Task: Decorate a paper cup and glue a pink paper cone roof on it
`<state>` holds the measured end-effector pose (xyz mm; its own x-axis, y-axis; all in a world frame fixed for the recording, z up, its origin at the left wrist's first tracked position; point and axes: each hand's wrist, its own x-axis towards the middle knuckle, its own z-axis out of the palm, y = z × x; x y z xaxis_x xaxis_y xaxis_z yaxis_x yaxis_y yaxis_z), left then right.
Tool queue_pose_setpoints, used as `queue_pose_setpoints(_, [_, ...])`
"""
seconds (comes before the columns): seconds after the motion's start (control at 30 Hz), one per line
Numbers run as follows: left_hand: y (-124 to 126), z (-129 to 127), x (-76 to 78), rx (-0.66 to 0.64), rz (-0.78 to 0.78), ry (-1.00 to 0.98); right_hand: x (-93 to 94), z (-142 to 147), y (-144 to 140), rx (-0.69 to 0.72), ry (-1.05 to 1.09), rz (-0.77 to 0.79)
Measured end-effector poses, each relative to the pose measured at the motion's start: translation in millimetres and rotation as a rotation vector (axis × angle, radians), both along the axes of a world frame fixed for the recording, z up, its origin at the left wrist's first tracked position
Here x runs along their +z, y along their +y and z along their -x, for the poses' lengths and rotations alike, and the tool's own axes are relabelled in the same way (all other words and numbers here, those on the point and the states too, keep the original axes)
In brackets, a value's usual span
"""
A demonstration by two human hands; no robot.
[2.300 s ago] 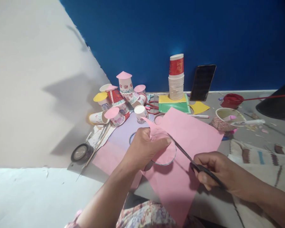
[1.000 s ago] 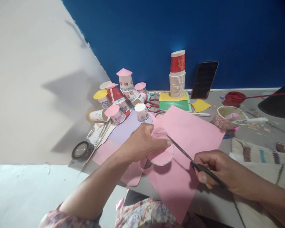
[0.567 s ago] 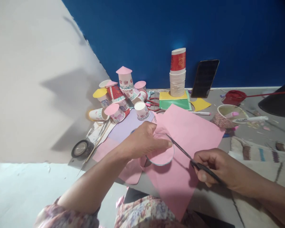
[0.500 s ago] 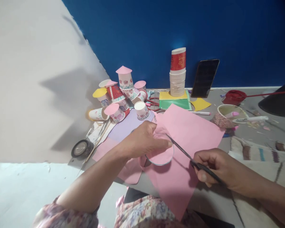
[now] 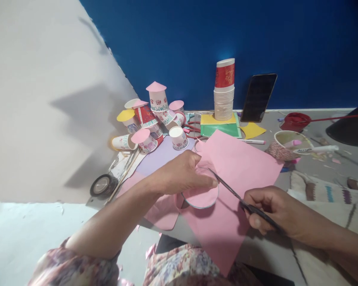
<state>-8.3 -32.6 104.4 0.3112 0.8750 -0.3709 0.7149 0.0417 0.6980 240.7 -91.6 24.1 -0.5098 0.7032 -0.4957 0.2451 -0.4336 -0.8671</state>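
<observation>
My left hand (image 5: 186,174) pinches a pink paper circle (image 5: 204,198) with a dark outline along its edge, thumb lying across the top. Scissors (image 5: 231,191) with dark handles are gripped in my right hand (image 5: 267,210). Their blade tips meet the circle's upper right edge, close to my left thumb; whether the blades are parted is too fine to make out. A large pink sheet (image 5: 238,167) spreads beneath both hands. Just beyond my left hand, a white paper cup (image 5: 178,138) stands upside down on a lilac sheet (image 5: 155,157).
Decorated paper cups (image 5: 157,99) with pink and yellow tops cluster at the back left. Black tape (image 5: 104,185) lies at the left. Behind the pink sheet stand stacked cups (image 5: 223,103) and a phone (image 5: 259,98). A twine-wrapped cup (image 5: 276,149) holds markers at the right.
My left hand and the circle have shifted very slightly, and my left forearm and sleeve have moved a little outward to the left. The scissors stay almost in place.
</observation>
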Motion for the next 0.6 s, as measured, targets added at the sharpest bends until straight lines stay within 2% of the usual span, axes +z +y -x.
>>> queue_pose_setpoints(0.23, [3.1,2.6,2.3,-0.048,0.055,-0.014,4.2,0.9,1.5,0.02,-0.02,0.0])
queue_pose_setpoints(0.37, [5.1,5.9,0.5,-0.069,0.09,-0.207,2.3,-1.5,3.2,0.013,-0.046,-0.047])
queue_pose_setpoints(0.4, [5.4,6.2,-1.4,-0.038,0.099,-0.29,1.2,-2.4,3.5,0.001,-0.048,-0.062])
queue_pose_setpoints(0.5, [6.3,3.9,-10.7,0.172,0.113,-0.502,-3.4,-4.8,4.4,-0.03,-0.028,-0.094])
queue_pose_setpoints(0.6, [8.1,-2.5,-21.9,0.286,0.144,-0.68,-8.5,-5.4,5.3,-0.034,0.026,-0.113])
